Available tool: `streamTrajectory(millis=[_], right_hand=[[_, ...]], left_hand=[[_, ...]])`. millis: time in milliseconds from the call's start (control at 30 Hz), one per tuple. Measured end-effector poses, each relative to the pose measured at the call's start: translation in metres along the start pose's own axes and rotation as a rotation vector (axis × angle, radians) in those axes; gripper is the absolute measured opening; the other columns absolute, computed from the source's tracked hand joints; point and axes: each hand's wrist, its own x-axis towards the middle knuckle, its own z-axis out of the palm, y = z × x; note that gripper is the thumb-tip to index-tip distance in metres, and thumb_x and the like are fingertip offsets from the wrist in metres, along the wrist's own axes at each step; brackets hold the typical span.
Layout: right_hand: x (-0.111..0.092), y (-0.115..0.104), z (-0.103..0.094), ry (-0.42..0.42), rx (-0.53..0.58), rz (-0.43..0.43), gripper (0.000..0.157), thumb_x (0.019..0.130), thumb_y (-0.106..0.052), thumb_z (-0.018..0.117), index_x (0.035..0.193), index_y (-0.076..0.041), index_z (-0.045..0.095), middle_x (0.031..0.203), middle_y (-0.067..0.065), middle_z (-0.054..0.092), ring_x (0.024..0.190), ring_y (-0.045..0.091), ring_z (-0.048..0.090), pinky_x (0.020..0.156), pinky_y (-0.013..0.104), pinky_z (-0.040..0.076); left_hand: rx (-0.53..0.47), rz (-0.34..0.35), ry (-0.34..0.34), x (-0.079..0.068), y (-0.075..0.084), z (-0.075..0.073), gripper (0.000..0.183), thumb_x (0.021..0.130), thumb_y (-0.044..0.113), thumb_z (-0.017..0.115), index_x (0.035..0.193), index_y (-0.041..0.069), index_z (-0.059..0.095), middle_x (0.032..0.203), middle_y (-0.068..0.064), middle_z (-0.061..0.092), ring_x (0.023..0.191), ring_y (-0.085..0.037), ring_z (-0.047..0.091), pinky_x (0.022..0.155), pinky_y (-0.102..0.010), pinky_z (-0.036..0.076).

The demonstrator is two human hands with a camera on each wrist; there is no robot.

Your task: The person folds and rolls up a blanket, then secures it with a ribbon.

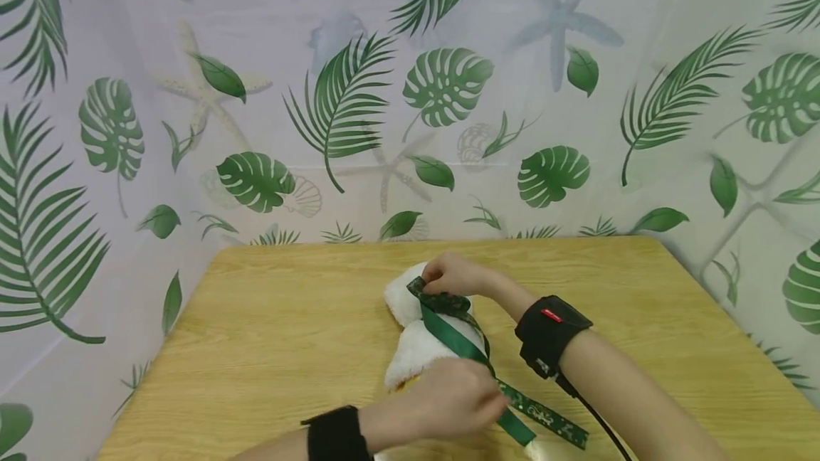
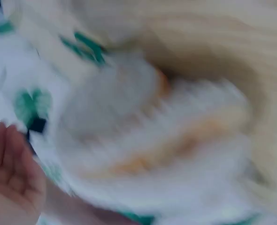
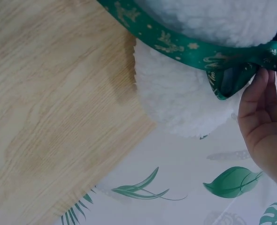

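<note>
A white fluffy bundle (image 1: 410, 354), pinched in at its middle into two rounded lobes, lies on the table. Orange-yellow shows along its near edge; the left wrist view is too blurred to tell its kind. Round its middle runs a dark green ribbon (image 3: 176, 50) with gold print and a plain green back. My right hand (image 1: 455, 274) pinches a loop of that ribbon at the far lobe. Close to the near lobe, beside the ribbon's trailing ends (image 1: 544, 415), is my left hand (image 1: 448, 400). Its fingers (image 2: 17, 154) are loosely bent, with nothing seen in the palm.
The bundle rests on a wood-grain table (image 1: 275, 311). Behind and beside the table hangs a pale cloth (image 1: 384, 126) printed with green leaves and starfish. Black wrist straps (image 1: 554, 336) circle both wrists, and a thin cable (image 1: 596, 415) trails from the right one.
</note>
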Motion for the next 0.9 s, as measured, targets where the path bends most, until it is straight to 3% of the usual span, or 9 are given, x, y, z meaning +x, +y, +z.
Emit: streamTrajectory(millis=[100, 167, 300, 400, 500, 600, 767, 900], right_hand=[[-0.002, 0.001, 0.0, 0.046, 0.018, 0.018, 0.011, 0.089, -0.007, 0.058, 0.082, -0.003, 0.065, 0.069, 0.0, 0.054, 0.055, 0.012, 0.046, 0.054, 0.024, 0.04], [-0.002, 0.001, 0.001, 0.074, 0.028, 0.039, 0.01, 0.089, -0.007, 0.059, 0.083, -0.003, 0.066, 0.069, 0.0, 0.054, 0.055, 0.012, 0.045, 0.055, 0.025, 0.039], [-0.002, -0.002, 0.008, 0.11, 0.07, 0.099, 0.01, 0.088, -0.009, 0.061, 0.088, -0.003, 0.068, 0.073, 0.001, 0.058, 0.06, 0.013, 0.047, 0.057, 0.026, 0.04], [-0.002, -0.005, 0.016, 0.131, 0.104, 0.14, 0.011, 0.088, -0.01, 0.062, 0.09, -0.002, 0.069, 0.075, 0.003, 0.06, 0.061, 0.014, 0.049, 0.056, 0.026, 0.042], [-0.001, -0.007, 0.022, 0.157, 0.125, 0.182, 0.01, 0.086, -0.009, 0.063, 0.091, -0.001, 0.068, 0.074, 0.003, 0.06, 0.06, 0.013, 0.051, 0.055, 0.025, 0.044], [0.0, -0.009, 0.024, 0.19, 0.139, 0.212, 0.01, 0.085, -0.008, 0.065, 0.09, 0.001, 0.066, 0.073, 0.003, 0.06, 0.059, 0.013, 0.052, 0.055, 0.026, 0.047], [0.003, -0.012, 0.026, 0.223, 0.144, 0.221, 0.009, 0.083, -0.007, 0.067, 0.087, 0.001, 0.064, 0.07, 0.004, 0.059, 0.055, 0.012, 0.053, 0.053, 0.026, 0.048], [0.003, -0.011, 0.028, 0.248, 0.116, 0.173, 0.011, 0.084, -0.005, 0.065, 0.09, 0.003, 0.063, 0.074, 0.005, 0.06, 0.057, 0.013, 0.053, 0.053, 0.026, 0.048]], left_hand=[[-0.089, -0.287, 0.306, -0.012, -0.041, -0.024, 0.038, 0.09, 0.017, 0.057, 0.053, 0.016, 0.047, 0.05, 0.01, 0.036, 0.045, 0.0, 0.033, 0.045, -0.014, 0.025], [-0.199, -0.499, 0.427, -0.018, -0.075, -0.036, 0.041, 0.091, 0.017, 0.056, 0.053, 0.016, 0.041, 0.049, 0.009, 0.032, 0.044, -0.004, 0.03, 0.046, -0.019, 0.025], [-0.464, -0.884, 0.463, -0.034, -0.132, -0.045, 0.033, 0.093, 0.024, 0.054, 0.063, 0.01, 0.053, 0.059, 0.001, 0.051, 0.054, -0.014, 0.045, 0.052, -0.027, 0.038], [-0.675, -1.015, 0.441, -0.046, -0.157, -0.038, 0.025, 0.093, 0.022, 0.055, 0.085, 0.001, 0.065, 0.08, -0.007, 0.063, 0.073, -0.024, 0.057, 0.068, -0.035, 0.048], [-0.831, -1.015, 0.403, -0.051, -0.163, -0.026, 0.028, 0.093, 0.02, 0.056, 0.101, -0.005, 0.065, 0.088, -0.009, 0.066, 0.088, -0.031, 0.059, 0.081, -0.041, 0.047], [-0.879, -0.924, 0.321, -0.046, -0.159, -0.019, 0.034, 0.092, 0.024, 0.057, 0.108, -0.005, 0.065, 0.093, -0.01, 0.067, 0.093, -0.03, 0.059, 0.084, -0.041, 0.046], [-0.864, -0.774, 0.241, -0.033, -0.148, -0.015, 0.03, 0.091, 0.024, 0.058, 0.104, -0.003, 0.067, 0.091, -0.007, 0.064, 0.085, -0.02, 0.055, 0.077, -0.036, 0.045], [-0.816, -0.784, 0.279, -0.026, -0.141, -0.013, 0.02, 0.09, 0.016, 0.059, 0.092, -0.002, 0.068, 0.08, -0.003, 0.061, 0.075, -0.017, 0.051, 0.068, -0.033, 0.043]])
